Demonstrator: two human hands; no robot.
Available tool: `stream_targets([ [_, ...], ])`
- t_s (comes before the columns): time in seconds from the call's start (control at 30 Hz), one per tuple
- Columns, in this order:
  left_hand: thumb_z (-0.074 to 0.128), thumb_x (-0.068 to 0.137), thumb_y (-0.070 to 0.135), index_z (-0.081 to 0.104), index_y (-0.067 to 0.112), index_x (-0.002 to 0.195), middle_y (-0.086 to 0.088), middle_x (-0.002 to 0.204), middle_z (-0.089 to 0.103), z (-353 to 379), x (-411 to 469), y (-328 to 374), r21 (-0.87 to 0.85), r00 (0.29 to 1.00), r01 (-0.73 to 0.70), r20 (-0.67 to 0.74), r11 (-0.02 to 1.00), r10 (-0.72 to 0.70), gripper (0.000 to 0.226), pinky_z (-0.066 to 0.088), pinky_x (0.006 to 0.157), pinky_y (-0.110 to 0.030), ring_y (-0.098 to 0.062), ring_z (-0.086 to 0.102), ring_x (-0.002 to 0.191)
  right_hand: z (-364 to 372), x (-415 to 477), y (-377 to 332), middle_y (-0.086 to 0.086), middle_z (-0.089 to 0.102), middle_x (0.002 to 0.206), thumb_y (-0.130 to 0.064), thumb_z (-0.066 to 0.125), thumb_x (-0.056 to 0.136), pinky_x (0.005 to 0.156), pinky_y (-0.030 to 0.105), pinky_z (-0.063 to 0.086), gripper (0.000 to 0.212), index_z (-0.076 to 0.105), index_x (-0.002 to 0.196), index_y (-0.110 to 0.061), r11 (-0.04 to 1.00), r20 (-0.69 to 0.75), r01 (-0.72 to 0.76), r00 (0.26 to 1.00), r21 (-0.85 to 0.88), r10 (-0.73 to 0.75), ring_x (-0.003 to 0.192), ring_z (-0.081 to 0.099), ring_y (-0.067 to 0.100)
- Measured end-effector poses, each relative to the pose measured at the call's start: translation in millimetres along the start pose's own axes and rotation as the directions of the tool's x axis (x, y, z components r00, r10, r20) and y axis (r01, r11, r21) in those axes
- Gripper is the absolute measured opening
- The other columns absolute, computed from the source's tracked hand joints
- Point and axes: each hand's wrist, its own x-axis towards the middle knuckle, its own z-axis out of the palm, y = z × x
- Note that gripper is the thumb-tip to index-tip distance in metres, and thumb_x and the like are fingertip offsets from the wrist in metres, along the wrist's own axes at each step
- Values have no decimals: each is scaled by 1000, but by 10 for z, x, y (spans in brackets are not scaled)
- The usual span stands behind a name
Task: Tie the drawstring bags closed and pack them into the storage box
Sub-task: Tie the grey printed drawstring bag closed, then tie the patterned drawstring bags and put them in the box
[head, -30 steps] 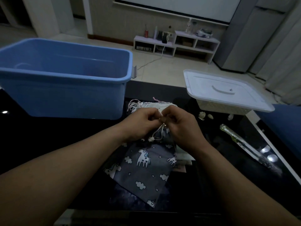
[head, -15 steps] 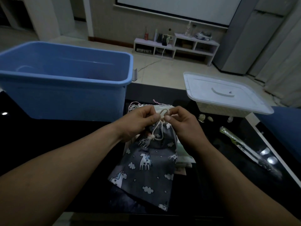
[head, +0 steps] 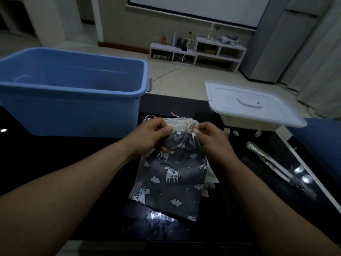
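Broadly, a dark glossy table (head: pixel 55 163) is seen spanning the view. On its far left the blue storage box (head: pixel 73 115) is set, open-topped; its inside is only partly shown and nothing is clearly made out in it. On the far right a white lidded basket (head: pixel 239 100) is placed, well apart from the box.

Between them, nearer the person, the grey drawstring bag (head: pixel 171 174), printed with unicorns, is held up by its mouth. Its long axis runs from the hands back toward the person, and its lower end is laid over a pile of further bags (head: pixel 210 180) on the table. The mouth is gathered only in part, with the cream hem (head: pixel 180 125) spread between the hands, so the tying is judged unfinished.

The left hand (head: pixel 149 137) is closed in a pinch on the left end of the hem, thumb on top. The right hand (head: pixel 212 141) is closed in a pinch at the right end, where the pale cord (head: pixel 189 129) emerges; whether cord or cloth is gripped there cannot be told.

The box lies ahead and to the left of both hands, and the left hand is the nearer to it. Once the cord is knotted, the bag would have to be lifted over the near rim, which appears to stand higher than the hands.
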Motion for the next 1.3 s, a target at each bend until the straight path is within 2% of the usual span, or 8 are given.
stream_targets([
  [0.1,57,106,22,53,6,93,-11,83,59,12,23,-40,-49,997,26,-65,998,-29,20,60,59,-31,-17,66,62,-73,11,9,8,78,110,-58,64,96,93,51,58,47,74,112,-16,988,216,-156,965,10,151,106,74,29],
  [0.27,69,91,55,68,22,96,7,84,73,-25,-31,139,98,999,27,17,995,-28,33,53,63,-27,-11,70,76,-25,-22,23,23,77,89,-7,63,99,72,41,61,15,75,94,2,996,184,-59,980,-72,71,79,71,32],
  [0.4,69,99,25,76,20,111,0,109,79,-54,-150,257,185,978,-12,205,983,-26,14,58,94,-33,-18,73,107,30,4,-203,28,76,100,-6,57,102,77,42,58,20,74,103,6,973,170,-94,984,209,59,85,73,38],
  [0.6,54,106,15,70,8,120,-12,109,77,-421,-239,852,-152,967,-223,-157,963,199,22,57,92,-40,-27,73,101,264,-37,-681,15,75,121,-39,56,96,81,38,62,45,70,128,-9,864,329,-142,944,482,-28,98,75,27],
  [0.73,53,107,12,69,13,125,-7,117,76,-957,-152,1263,20,897,-337,-296,941,327,24,58,96,-39,-24,72,110,596,-13,-1146,13,74,125,-35,49,104,80,39,65,43,66,133,-10,812,441,-186,892,553,-96,105,75,28],
  [0.97,66,101,24,67,16,129,-5,115,73,-1997,200,1712,500,820,-71,-463,863,336,29,56,82,-30,-24,69,105,1422,755,-1859,24,75,108,-2,65,94,82,48,63,12,72,104,-4,978,189,74,976,197,-112,94,74,37],
  [1.07,68,99,39,38,14,156,-10,147,55,-2118,263,1705,497,798,68,-547,865,251,70,48,90,-26,-28,57,127,1558,924,-1793,13,65,132,-12,65,93,100,49,57,45,58,137,-10,993,64,118,991,-18,-117,114,64,30],
  [1.3,34,106,62,59,14,143,-11,153,52,-1866,185,1216,845,955,295,-248,446,-161,66,34,115,-39,-29,50,137,1217,497,-1251,-2,62,109,-14,59,99,73,23,45,26,60,126,-14,942,-122,257,950,-217,-287,101,61,17],
])
